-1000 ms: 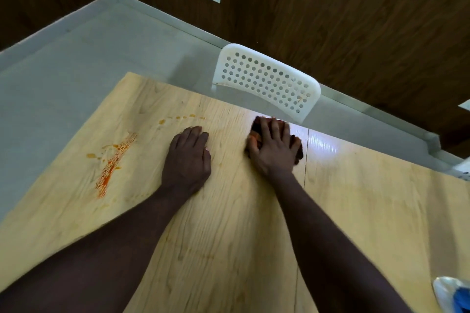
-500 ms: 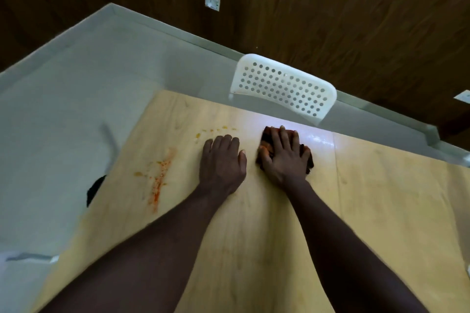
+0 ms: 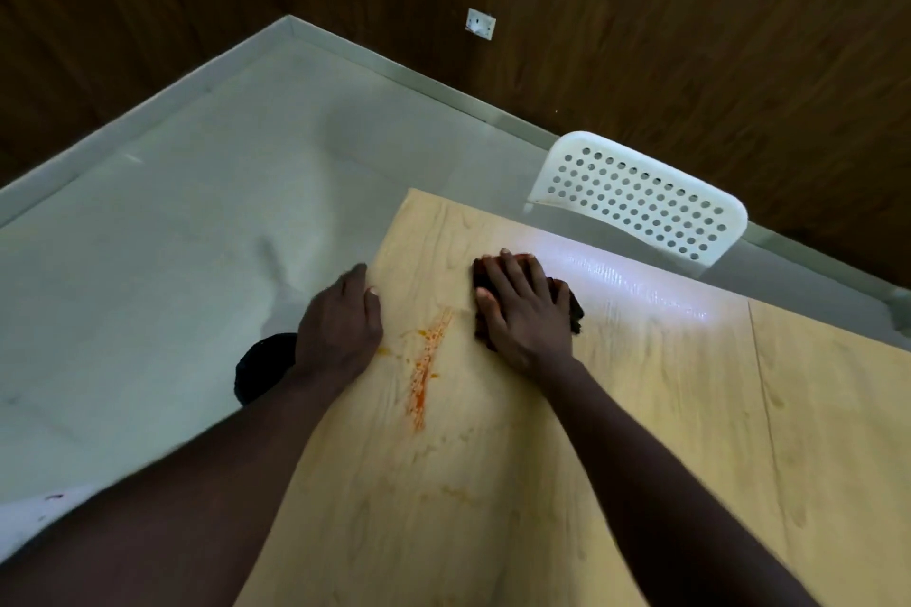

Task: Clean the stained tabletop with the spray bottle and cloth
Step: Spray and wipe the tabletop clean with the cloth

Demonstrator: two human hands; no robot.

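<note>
The dark cloth [image 3: 572, 308] lies on the far part of the table [image 3: 641, 409], flat under the right hand [image 3: 525, 315], whose fingers are straight and a bit spread, pressing down. Just left of it is the orange stain [image 3: 425, 360] (a long streak with little dots). The left hand [image 3: 340, 325] rests flat on the table's left edge, fingers close together. A white chair [image 3: 641, 202] stands at the far side.

Observed 2 bare forearms, uncovered to the lower frame edge. Left hand [image 3: 340, 325] and right hand [image 3: 527, 315] bare, nails trimmed short. White speckled fabric patch [image 3: 29, 522] beneath left arm; whether it was a garment was unclear.
</note>
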